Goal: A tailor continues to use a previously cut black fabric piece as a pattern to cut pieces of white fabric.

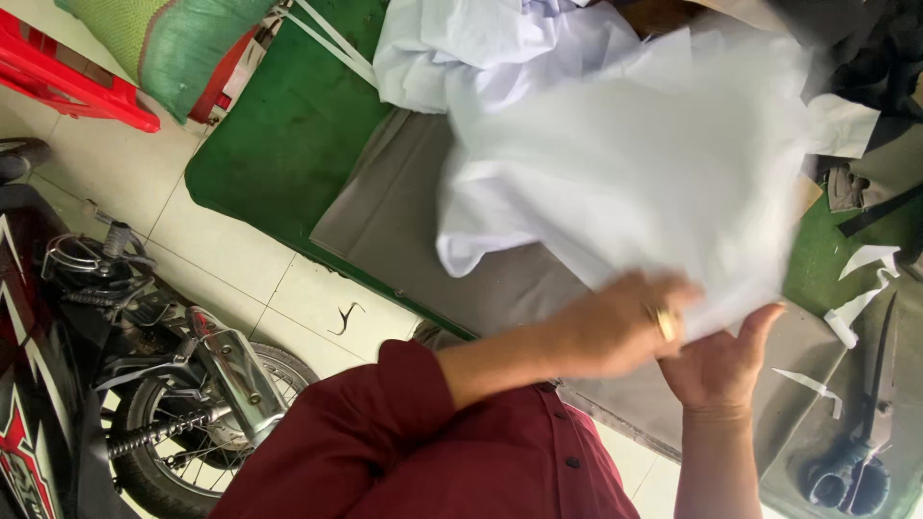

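Your left hand [615,332], a ring on one finger, and your right hand [721,360] both hold the near edge of a pale blue-white cloth piece [635,163]; each grip is closed on the thin, soft fabric, which is blurred. The piece hangs over the table [279,144], above a smooth grey cloth [404,221] spread on the green felt top. One pair of dark scissors [860,452] lies at the table's near right corner. One green woven sack [168,43] sits beyond the left edge.
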